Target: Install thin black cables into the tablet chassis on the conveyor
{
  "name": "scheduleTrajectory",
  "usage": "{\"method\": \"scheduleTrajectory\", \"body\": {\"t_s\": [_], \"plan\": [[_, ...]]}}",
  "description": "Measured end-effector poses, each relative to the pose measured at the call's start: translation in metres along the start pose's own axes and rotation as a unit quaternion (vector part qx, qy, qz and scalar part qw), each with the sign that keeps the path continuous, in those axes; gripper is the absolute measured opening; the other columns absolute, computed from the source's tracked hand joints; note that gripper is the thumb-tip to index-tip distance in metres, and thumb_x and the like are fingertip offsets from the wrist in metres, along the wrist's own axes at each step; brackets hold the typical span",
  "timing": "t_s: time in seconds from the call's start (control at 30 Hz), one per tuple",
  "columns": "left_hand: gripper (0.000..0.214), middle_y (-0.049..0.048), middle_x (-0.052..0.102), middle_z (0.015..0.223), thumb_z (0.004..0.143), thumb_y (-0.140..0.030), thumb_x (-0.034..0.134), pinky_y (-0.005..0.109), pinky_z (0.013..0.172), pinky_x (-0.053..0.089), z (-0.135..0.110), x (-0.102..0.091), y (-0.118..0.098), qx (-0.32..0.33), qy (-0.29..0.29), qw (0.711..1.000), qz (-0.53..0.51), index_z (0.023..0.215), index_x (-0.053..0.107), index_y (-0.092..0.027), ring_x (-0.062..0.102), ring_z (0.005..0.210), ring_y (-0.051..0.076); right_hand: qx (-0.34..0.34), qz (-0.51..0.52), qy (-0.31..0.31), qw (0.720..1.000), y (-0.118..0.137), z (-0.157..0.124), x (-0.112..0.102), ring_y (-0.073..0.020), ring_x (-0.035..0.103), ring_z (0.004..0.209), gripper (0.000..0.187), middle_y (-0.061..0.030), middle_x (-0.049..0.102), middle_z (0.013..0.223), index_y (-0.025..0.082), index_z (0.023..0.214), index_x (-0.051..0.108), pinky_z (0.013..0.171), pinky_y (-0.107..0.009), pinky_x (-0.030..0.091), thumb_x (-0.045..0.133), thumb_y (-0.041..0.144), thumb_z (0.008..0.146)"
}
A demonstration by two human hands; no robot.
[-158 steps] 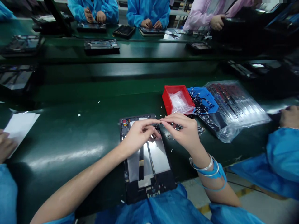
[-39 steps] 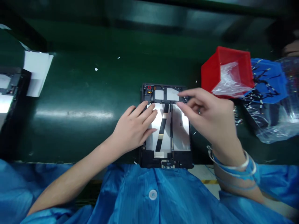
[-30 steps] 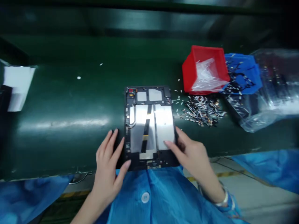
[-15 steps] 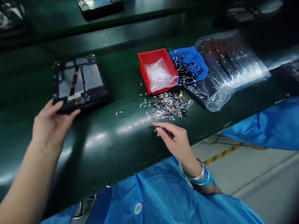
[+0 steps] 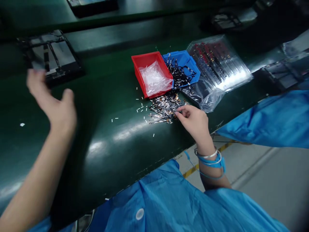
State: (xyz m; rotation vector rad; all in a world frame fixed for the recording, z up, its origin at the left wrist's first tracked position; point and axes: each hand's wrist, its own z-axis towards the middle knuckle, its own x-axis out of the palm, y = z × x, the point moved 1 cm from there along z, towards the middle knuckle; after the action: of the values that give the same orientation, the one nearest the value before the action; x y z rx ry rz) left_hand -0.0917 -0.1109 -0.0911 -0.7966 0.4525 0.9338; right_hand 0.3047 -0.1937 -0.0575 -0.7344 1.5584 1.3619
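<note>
My left hand (image 5: 54, 103), smeared by motion, has its thumb and fingers apart and holds nothing. Just beyond its fingertips lies a black tablet-like device (image 5: 60, 54) with its inside exposed, showing pale grey panels and dark ribbon strips. My right hand (image 5: 193, 120) is pinched at the right edge of a pile of small black and silvery parts (image 5: 161, 111), some with gold-coloured ends. What sits between thumb and forefinger is too small to make out. A bracelet and a blue wrist strap (image 5: 214, 162) circle the right wrist.
Behind the pile stand a red bin (image 5: 145, 58) with a clear plastic bag and a blue bin (image 5: 194, 66) of short black cables. Clear plastic trays (image 5: 222, 64) lie right of them. Tiny white pieces dot the green surface (image 5: 108, 93). A blue sleeve (image 5: 265, 119) shows at right.
The device has moved away to the far left, and my left hand has let go of it. My right hand has moved from in front of the pile onto its right edge.
</note>
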Motion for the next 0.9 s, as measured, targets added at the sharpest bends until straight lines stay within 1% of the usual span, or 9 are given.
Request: {"method": "scheduleTrajectory", "body": {"t_s": [0.07,0.13,0.2,0.27,0.43,0.6,0.7,0.8,0.9], "plan": [[0.041,-0.0006,0.042,0.147,0.09,-0.026,0.055,0.05,0.114,0.033,-0.019,0.008,-0.063,0.078,0.061,0.994,-0.041,0.13,0.045,-0.024,0.037,0.137,0.028,0.017,-0.037,0.024,0.999,0.006,0.007,-0.003,-0.0153,0.054,0.06,0.009,0.0015,0.061,0.06,0.023,0.078,0.07,0.057,-0.027,0.032,0.062,0.027,0.076],[0.033,0.0092,0.053,0.139,0.091,-0.021,0.05,0.044,0.108,0.041,-0.034,0.022,-0.122,0.177,0.168,0.965,-0.1,0.124,0.052,-0.017,0.048,0.13,0.024,0.034,-0.069,0.05,0.996,0.011,0.012,-0.005,-0.016,0.054,0.059,0.008,0.0014,0.061,0.06,0.024,0.076,0.069,0.056,-0.027,0.03,0.062,0.027,0.075],[0.036,0.0129,0.052,0.141,0.092,-0.02,0.047,0.044,0.106,0.042,-0.044,0.039,-0.165,0.266,0.256,0.923,-0.108,0.127,0.052,-0.013,0.046,0.133,0.025,0.047,-0.09,0.083,0.991,0.015,0.016,-0.007,-0.0168,0.055,0.061,0.007,0.0011,0.062,0.061,0.024,0.075,0.069,0.056,-0.028,0.031,0.063,0.028,0.074],[0.042,0.0129,0.045,0.147,0.093,-0.022,0.047,0.044,0.109,0.037,-0.051,0.056,-0.189,0.318,0.317,0.889,-0.095,0.133,0.05,-0.01,0.039,0.138,0.026,0.052,-0.095,0.119,0.987,0.017,0.018,-0.007,-0.0171,0.056,0.062,0.007,0.001,0.063,0.062,0.024,0.075,0.069,0.058,-0.028,0.033,0.063,0.028,0.074],[0.049,0.0133,0.041,0.15,0.096,-0.033,0.045,0.046,0.113,0.03,-0.052,0.077,-0.199,0.323,0.39,0.861,-0.051,0.139,0.047,-0.009,0.034,0.141,0.028,0.049,-0.076,0.148,0.985,0.018,0.022,-0.009,-0.014,0.053,0.057,0.009,0.0017,0.063,0.06,0.022,0.071,0.069,0.057,-0.027,0.034,0.06,0.022,0.071],[0.05,0.0125,0.035,0.153,0.095,-0.035,0.047,0.046,0.112,0.031,-0.053,0.074,-0.199,0.324,0.377,0.867,-0.041,0.138,0.049,-0.01,0.032,0.141,0.03,0.035,-0.077,0.114,0.99,0.012,0.016,-0.023,-0.0126,0.048,0.051,0.007,0.0025,0.059,0.054,0.022,0.063,0.067,0.053,-0.027,0.032,0.06,0.023,0.066],[0.05,0.0134,0.04,0.15,0.096,-0.035,0.045,0.046,0.111,0.032,-0.054,0.075,-0.199,0.322,0.381,0.866,-0.042,0.139,0.048,-0.009,0.035,0.14,0.029,0.054,-0.055,0.099,0.992,0.005,0.008,-0.029,-0.0126,0.05,0.052,0.008,0.0021,0.06,0.055,0.022,0.063,0.066,0.054,-0.027,0.032,0.062,0.025,0.068],[0.049,0.0138,0.042,0.148,0.096,-0.034,0.044,0.046,0.111,0.032,-0.054,0.076,-0.199,0.321,0.386,0.863,-0.047,0.139,0.047,-0.009,0.036,0.139,0.029,0.065,0.012,0.097,0.993,-0.004,0.002,-0.027,-0.0127,0.054,0.054,0.009,0.0011,0.062,0.056,0.019,0.066,0.066,0.055,-0.026,0.035,0.062,0.027,0.07],[0.053,0.0143,0.036,0.152,0.095,-0.031,0.046,0.047,0.111,0.03,-0.054,0.074,-0.2,0.329,0.375,0.865,-0.047,0.143,0.041,-0.01,0.033,0.141,0.03,0.089,0.066,0.118,0.987,-0.013,0.0,-0.018,-0.0121,0.055,0.053,0.009,0.0012,0.061,0.052,0.017,0.065,0.064,0.057,-0.025,0.038,0.061,0.024,0.069]]}}
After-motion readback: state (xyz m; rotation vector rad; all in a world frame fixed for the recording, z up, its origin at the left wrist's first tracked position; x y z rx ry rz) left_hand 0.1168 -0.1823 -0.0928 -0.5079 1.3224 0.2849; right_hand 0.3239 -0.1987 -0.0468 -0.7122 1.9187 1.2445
